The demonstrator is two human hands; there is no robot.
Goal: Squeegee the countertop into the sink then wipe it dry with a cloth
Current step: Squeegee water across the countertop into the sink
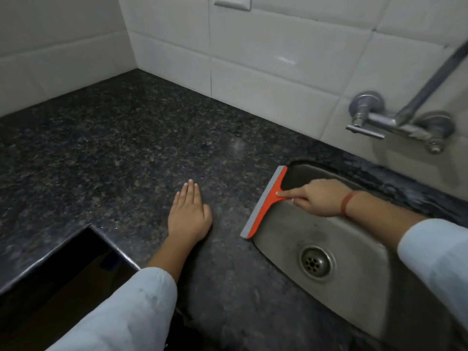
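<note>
An orange squeegee [267,200] with a grey rubber blade lies along the left rim of the steel sink [354,252]. My right hand [317,197] grips its handle from over the basin, forefinger stretched along the neck. My left hand [188,212] rests flat, fingers straight, on the dark speckled granite countertop [121,153], a short way left of the blade. No cloth is in view.
White tiled walls meet in a corner at the back. A metal wall tap [391,121] with a long spout hangs above the sink's far side. A square opening [60,269] cuts into the counter's front left. The drain [316,262] sits mid-basin.
</note>
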